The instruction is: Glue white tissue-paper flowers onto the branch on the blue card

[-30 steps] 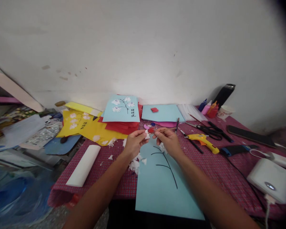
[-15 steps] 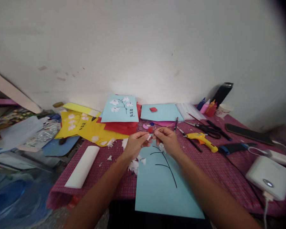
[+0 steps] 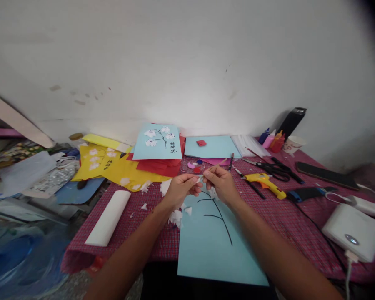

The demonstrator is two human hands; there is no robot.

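Head view: hands (image 3: pixel 221 183) nearly meet, the left (image 3: pixel 180 189) seemingly pinching white paper (image 3: pixel 198 180).

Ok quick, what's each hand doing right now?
Left hand: closed, pinching a small white scrap.
Right hand: closed in a pinch beside it; what its grip holds is too small to tell.

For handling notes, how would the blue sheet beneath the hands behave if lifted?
The blue sheet looks thin, so likely light. Its near edge juts past the table without obvious droop, suggesting some stiffness. Lifting might scatter white scraps by its left edge.
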